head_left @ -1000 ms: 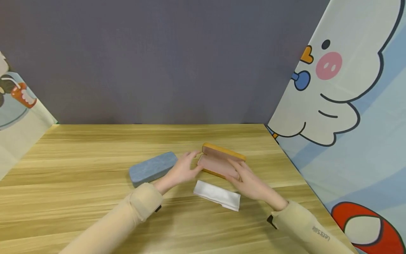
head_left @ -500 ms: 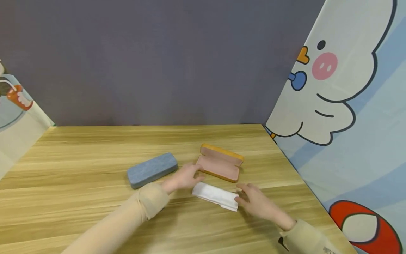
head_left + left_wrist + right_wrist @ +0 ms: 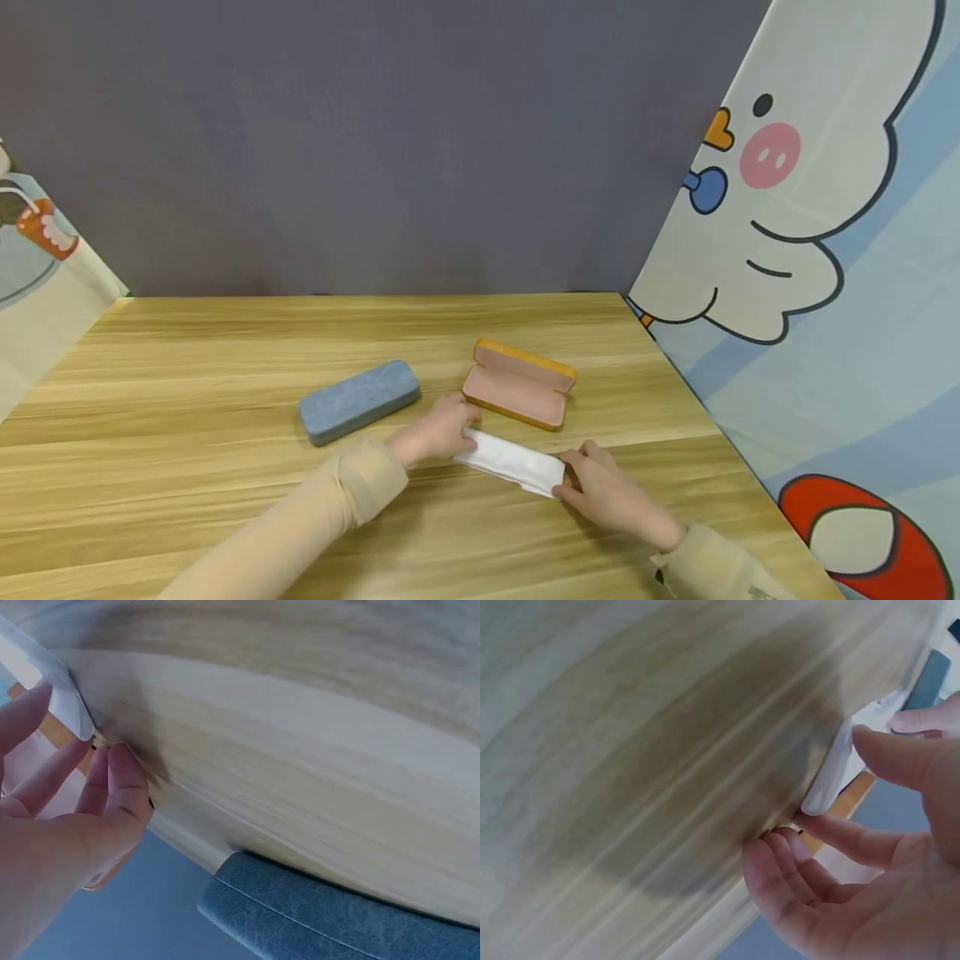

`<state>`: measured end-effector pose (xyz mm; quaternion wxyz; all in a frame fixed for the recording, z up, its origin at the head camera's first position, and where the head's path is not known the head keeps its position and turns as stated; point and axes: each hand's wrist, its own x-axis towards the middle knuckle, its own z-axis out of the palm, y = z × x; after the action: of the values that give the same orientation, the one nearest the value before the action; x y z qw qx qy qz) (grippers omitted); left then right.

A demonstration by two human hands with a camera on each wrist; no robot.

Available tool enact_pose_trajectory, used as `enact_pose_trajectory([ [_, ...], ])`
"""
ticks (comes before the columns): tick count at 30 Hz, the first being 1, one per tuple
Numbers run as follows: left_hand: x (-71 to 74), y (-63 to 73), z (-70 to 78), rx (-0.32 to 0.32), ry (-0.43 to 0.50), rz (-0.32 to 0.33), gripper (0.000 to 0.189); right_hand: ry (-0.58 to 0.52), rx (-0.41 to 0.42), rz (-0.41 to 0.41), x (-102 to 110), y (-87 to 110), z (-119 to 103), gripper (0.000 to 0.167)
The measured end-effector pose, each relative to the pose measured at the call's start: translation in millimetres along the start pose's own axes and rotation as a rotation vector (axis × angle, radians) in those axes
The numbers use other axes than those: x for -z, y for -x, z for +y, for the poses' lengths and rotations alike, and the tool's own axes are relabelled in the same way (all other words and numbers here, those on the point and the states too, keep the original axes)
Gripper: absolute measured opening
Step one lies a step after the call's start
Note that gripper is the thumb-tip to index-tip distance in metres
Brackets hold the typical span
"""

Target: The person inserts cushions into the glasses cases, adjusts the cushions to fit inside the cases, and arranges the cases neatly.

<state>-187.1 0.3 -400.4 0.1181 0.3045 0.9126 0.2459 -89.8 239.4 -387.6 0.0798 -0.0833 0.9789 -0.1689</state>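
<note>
- left hand and right hand pinch opposite ends of the white flat folded cloth strip; likely so its folds hold together;
- the strip lies on or barely above the yellowish wood-grain table, just before the orange oblong pink-lined case; lid raised, presumably for access;
- the blue-grey oblong leather-look case, closed, sits leftward; seemingly kept aside

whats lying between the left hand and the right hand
A folded white cloth lies between the left hand and the right hand, one end at each, as the head view shows.
</note>
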Motion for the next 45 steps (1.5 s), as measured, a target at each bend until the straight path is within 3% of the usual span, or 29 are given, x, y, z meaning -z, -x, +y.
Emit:
enact_pose_trajectory([
  [6,-3.1,1.0,-0.6,-0.021,-0.007,0.032,0.029,0.017,-0.009,0.031,-2.8,-0.8,-0.3,0.04],
  [11,-3.0,2.7,0.3,-0.046,0.025,0.094,0.016,-0.081,-0.017,0.028,-1.9,-5.5,2.5,0.036],
  [18,-4.5,2.5,-0.7,-0.053,0.065,0.103,0.007,-0.24,-0.005,-0.06,3.0,-12.4,6.9,0.036],
  [23,-6.5,2.6,-2.1,-0.082,0.074,0.108,0.009,-0.267,-0.053,-0.093,5.2,-14.0,5.2,0.032],
  [33,-4.5,3.5,-4.1,-0.097,0.138,0.13,0.011,-0.217,-0.085,0.006,-2.1,-15.7,6.1,0.01],
  [45,5.9,1.2,-7.3,-0.016,0.255,0.143,0.005,-0.325,-0.042,0.152,3.5,-20.5,8.1,0.005],
])
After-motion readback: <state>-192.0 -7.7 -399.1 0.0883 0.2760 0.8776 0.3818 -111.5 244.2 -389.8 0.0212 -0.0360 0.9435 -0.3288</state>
